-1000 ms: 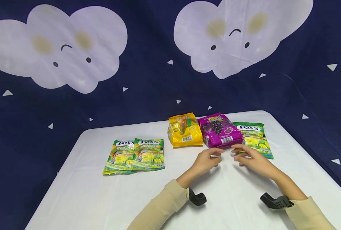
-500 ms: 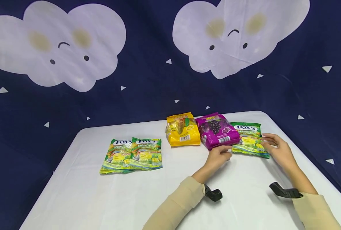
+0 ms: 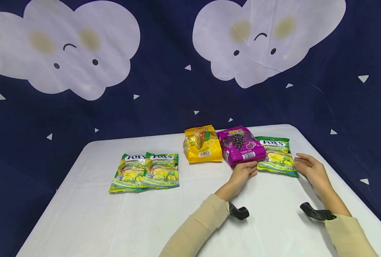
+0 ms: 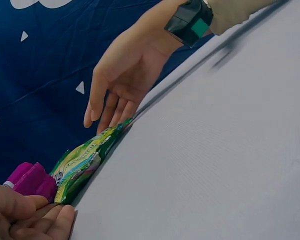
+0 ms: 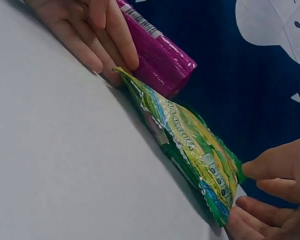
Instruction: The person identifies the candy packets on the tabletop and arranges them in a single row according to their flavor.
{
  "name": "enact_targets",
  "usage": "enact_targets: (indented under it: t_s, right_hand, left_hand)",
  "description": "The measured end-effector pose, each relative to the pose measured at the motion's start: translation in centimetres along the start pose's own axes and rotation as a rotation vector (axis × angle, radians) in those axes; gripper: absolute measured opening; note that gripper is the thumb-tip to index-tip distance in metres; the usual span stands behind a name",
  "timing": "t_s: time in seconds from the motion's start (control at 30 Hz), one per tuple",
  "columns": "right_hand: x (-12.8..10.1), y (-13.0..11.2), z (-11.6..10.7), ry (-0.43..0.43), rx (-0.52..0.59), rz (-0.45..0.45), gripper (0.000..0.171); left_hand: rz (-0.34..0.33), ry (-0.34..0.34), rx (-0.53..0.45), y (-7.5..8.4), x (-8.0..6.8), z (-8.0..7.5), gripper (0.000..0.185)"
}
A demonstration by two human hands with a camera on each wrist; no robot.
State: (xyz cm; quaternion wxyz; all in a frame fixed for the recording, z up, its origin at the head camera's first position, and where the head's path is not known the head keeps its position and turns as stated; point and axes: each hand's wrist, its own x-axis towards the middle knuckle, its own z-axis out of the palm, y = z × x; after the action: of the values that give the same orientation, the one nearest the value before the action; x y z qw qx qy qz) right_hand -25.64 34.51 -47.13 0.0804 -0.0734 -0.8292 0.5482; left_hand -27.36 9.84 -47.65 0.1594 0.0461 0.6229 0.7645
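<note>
A green Fox's Spring Tea candy bag lies at the right of the table, between the two hands. My left hand has its extended fingers at the bag's near left corner, just in front of a purple grape candy bag. In the right wrist view, those fingertips overlap the corner of the green bag. On the other side, my right hand is by the bag's right edge with loosely bent fingers touching that edge. The purple bag covers part of the green bag's left side.
A yellow candy bag stands left of the purple one. Two more green Fox's bags, a left one and a right one, overlap farther left on the white table. Behind hangs a dark blue cloth with clouds.
My right hand has moved right, from the green bag's left front to its right edge. The left hand has shifted right, toward that bag's near left corner.
</note>
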Motion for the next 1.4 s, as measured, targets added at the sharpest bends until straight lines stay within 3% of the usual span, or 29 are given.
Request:
enact_targets:
  t_s: [0.17, 0.33, 0.5, 0.63, 0.97, 1.13, 1.4]
  right_hand:
    - [0.2, 0.2, -0.6, -0.030, -0.044, 0.053, 0.062]
    - [0.6, 0.8, -2.5, -0.214, 0.017, 0.169, 0.074]
    - [0.7, 0.8, -3.9, -0.379, 0.025, 0.256, 0.086]
    - [0.5, 0.7, -4.3, -0.468, 0.033, 0.266, 0.083]
    - [-0.2, 0.2, -4.7, -0.584, 0.068, 0.267, 0.076]
    - [-0.5, 0.0, -4.7, -0.587, 0.035, 0.295, 0.080]
    - [-1.6, 0.1, -4.3, -0.589, 0.031, 0.252, 0.061]
  left_hand:
    - [-0.004, -0.017, -0.025, 0.0, -0.1, 0.0, 0.029]
    - [-0.007, -0.001, 0.018, -0.1, -0.1, 0.1, 0.027]
    - [0.003, -0.035, 0.196, -0.1, 0.0, 0.0, 0.031]
    - [0.019, -0.077, 0.317, 0.0, 0.1, -0.2, 0.039]
    - [0.089, -0.166, 0.543, 0.0, 0.2, -0.5, 0.052]
    - [0.090, -0.239, 0.518, 0.0, 0.2, -0.8, 0.054]
    - [0.025, -0.333, 0.432, 0.2, 0.0, -1.2, 0.061]
